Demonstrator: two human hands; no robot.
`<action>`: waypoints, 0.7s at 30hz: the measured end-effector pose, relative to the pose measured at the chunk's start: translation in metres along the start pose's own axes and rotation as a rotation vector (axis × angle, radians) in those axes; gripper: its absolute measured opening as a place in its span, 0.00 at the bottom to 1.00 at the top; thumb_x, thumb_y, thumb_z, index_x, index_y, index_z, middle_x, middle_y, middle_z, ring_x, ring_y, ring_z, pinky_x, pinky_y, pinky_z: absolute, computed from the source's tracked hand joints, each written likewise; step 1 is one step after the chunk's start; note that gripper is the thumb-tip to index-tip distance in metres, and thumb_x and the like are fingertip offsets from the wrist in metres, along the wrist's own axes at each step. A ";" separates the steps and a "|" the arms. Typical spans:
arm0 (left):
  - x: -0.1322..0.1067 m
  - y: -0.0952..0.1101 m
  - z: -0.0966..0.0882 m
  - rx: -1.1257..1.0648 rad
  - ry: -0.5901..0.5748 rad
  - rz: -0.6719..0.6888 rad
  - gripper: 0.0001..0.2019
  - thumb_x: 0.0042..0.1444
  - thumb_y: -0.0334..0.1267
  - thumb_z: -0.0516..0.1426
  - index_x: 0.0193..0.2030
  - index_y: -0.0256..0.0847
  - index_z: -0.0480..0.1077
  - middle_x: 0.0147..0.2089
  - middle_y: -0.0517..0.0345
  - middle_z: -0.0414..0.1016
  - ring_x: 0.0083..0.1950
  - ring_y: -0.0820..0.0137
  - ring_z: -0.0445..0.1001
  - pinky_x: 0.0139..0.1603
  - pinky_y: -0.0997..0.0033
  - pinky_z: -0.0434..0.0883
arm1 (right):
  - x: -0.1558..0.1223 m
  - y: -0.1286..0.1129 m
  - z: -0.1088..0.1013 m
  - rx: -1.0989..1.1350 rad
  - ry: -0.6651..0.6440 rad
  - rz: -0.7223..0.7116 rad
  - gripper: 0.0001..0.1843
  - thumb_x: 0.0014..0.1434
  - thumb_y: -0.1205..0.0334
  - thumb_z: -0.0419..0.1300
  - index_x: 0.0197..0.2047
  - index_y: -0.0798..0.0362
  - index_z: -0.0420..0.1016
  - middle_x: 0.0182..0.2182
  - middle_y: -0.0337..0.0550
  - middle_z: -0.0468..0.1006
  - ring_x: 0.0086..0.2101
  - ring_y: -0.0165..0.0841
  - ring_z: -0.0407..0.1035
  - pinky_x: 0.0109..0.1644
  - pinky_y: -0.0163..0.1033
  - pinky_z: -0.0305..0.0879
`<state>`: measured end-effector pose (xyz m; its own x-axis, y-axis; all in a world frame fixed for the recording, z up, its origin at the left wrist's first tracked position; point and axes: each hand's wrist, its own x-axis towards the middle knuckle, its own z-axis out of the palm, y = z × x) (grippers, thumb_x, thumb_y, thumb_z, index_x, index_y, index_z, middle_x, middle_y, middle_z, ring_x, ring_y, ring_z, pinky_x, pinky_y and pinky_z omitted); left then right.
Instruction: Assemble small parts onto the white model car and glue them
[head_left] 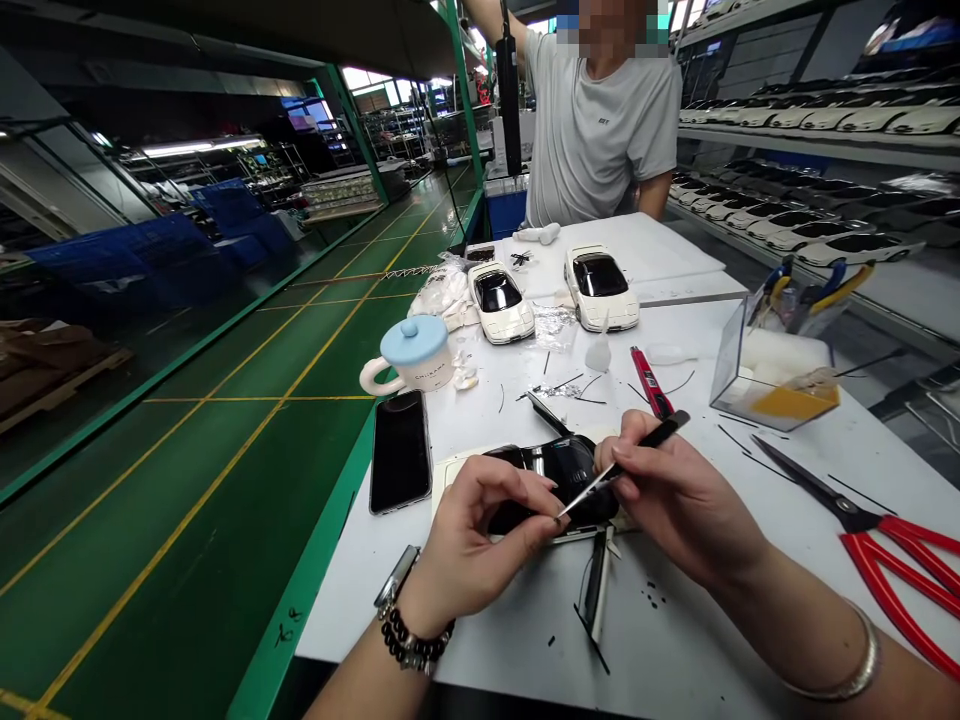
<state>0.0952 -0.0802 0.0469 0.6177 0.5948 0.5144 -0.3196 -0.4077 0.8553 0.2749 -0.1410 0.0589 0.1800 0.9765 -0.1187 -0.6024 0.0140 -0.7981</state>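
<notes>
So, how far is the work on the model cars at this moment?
Two white model cars stand whole further up the table, so they look finished. In hand: the left hand steadies a third car, and the right hand works a thin tool at its dark window area. Black offcuts and red scissors lie nearby.

At the lower centre of the frame, the left hand (pixel 480 535) steadies a white model car (pixel 559 475) with a dark roof on the white table (pixel 750 560). The right hand (pixel 675 495) holds tweezers (pixel 626 462) (tip near the left fingertips). Red-handled scissors (pixel 870 545) lie at right, a black phone (pixel 400 450) at left.
</notes>
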 end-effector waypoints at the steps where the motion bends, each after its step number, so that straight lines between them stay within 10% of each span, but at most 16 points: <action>1: 0.000 0.000 0.000 -0.004 0.000 -0.004 0.16 0.56 0.21 0.58 0.42 0.43 0.58 0.35 0.63 0.78 0.38 0.73 0.76 0.54 0.58 0.72 | 0.000 0.000 0.000 -0.003 0.002 -0.009 0.15 0.48 0.59 0.68 0.27 0.51 0.63 0.16 0.35 0.62 0.23 0.27 0.55 0.28 0.30 0.54; 14: -0.001 0.000 -0.003 -0.028 0.045 -0.083 0.16 0.56 0.21 0.58 0.42 0.44 0.58 0.34 0.64 0.76 0.41 0.73 0.75 0.54 0.60 0.72 | -0.002 -0.004 -0.004 -0.084 0.060 -0.230 0.12 0.52 0.61 0.67 0.28 0.52 0.67 0.20 0.36 0.65 0.23 0.25 0.60 0.28 0.29 0.58; 21: -0.001 -0.001 -0.003 -0.062 0.123 -0.151 0.12 0.57 0.25 0.59 0.40 0.42 0.60 0.36 0.62 0.75 0.45 0.72 0.74 0.51 0.68 0.72 | -0.008 0.001 -0.008 -0.268 -0.161 -0.437 0.06 0.59 0.65 0.63 0.35 0.49 0.68 0.26 0.40 0.71 0.28 0.31 0.65 0.31 0.36 0.63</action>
<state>0.0924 -0.0783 0.0459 0.5709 0.7276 0.3803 -0.2761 -0.2660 0.9236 0.2793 -0.1500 0.0544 0.2356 0.9127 0.3339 -0.2745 0.3921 -0.8780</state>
